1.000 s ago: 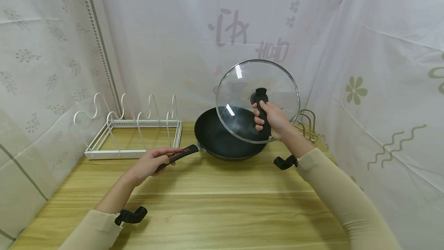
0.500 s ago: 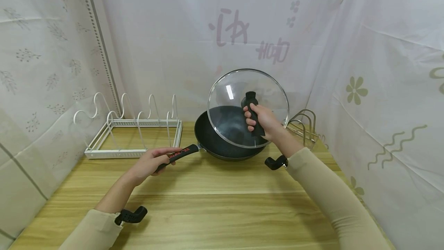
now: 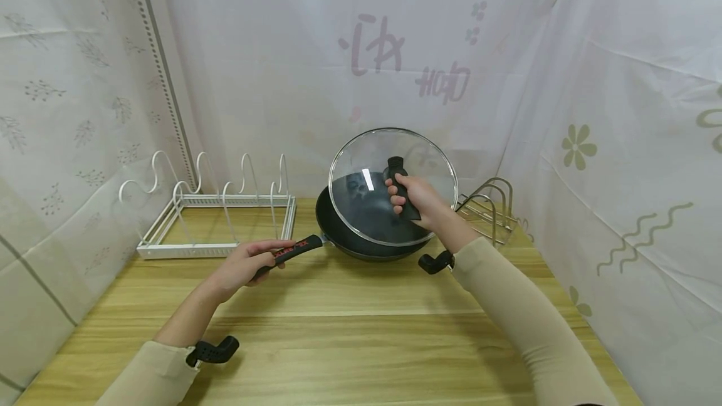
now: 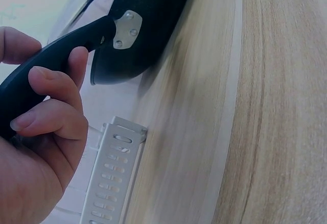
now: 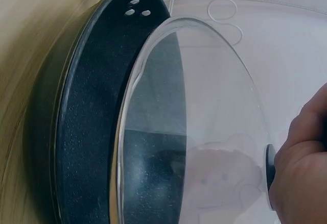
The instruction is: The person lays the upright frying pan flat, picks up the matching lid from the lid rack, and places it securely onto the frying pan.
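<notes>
A black wok (image 3: 338, 224) sits on the wooden table, its long handle (image 3: 307, 244) pointing toward the front left. My left hand (image 3: 242, 268) grips that handle, with fingers curled beneath it in the left wrist view. Tilted above the wok is a clear glass lid (image 3: 361, 155) with a metal rim. My right hand (image 3: 414, 199) holds the lid by its black knob (image 3: 396, 165). In the right wrist view the lid's rim (image 5: 121, 147) overlaps the wok's interior (image 5: 92, 122); whether they touch I cannot tell.
On the left stands a white wire rack (image 3: 188, 249) with tall curved dividers. A smaller metal rack (image 3: 499, 212) is at the back right, partly behind my right arm. Patterned curtains (image 3: 271, 80) close in the back and sides of the table (image 3: 338, 343).
My right hand has lowered the glass lid and brought it leftward over the wok. The left hand and the wok have stayed in place.
</notes>
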{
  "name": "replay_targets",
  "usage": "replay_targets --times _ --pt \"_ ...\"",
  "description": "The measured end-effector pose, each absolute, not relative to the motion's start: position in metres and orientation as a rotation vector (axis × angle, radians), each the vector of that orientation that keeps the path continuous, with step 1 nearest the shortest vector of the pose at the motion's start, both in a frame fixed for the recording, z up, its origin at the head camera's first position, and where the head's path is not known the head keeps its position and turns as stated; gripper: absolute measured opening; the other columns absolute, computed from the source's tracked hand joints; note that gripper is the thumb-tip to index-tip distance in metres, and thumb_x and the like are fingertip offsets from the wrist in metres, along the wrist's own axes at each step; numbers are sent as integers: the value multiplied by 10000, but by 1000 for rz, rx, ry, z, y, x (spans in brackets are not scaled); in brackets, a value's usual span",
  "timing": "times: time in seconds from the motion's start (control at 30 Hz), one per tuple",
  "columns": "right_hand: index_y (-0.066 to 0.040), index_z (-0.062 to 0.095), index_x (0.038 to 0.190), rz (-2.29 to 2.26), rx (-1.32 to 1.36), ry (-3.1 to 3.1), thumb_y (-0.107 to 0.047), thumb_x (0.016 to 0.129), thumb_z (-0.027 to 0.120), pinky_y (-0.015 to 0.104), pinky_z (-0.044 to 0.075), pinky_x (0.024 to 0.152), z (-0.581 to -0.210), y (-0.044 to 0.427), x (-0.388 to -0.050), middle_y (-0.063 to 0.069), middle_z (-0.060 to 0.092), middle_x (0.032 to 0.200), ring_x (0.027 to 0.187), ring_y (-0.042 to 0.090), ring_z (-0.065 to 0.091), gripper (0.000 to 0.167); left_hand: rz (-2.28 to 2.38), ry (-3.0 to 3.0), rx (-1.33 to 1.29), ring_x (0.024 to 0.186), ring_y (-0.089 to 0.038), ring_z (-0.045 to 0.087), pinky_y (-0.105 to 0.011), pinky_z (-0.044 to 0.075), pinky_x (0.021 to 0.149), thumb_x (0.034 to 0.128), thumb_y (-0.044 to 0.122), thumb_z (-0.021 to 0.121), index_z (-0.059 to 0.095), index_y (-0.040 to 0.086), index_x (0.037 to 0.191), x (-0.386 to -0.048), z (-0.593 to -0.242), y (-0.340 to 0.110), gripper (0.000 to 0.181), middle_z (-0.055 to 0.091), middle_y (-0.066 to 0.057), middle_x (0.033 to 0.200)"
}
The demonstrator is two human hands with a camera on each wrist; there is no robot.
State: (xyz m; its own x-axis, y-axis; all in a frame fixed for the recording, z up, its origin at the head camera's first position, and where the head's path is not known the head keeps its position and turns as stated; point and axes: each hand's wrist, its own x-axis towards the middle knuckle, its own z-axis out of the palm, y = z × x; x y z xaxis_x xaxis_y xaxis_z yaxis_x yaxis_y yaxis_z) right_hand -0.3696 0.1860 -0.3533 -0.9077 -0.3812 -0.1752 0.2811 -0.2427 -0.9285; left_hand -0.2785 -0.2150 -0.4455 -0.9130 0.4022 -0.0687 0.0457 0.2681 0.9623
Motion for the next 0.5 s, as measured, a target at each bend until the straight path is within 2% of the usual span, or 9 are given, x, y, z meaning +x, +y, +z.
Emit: replay_targets --times 0.5 --pt "-83 480 1175 -2212 -49 1472 -344 1213 303 173 435 457 -357 176 -379 -40 473 807 501 41 420 318 1686 2236 418 554 -92 403 -225 305 502 1033 95 533 577 45 1584 -280 -449 -217 555 772 -177 1110"
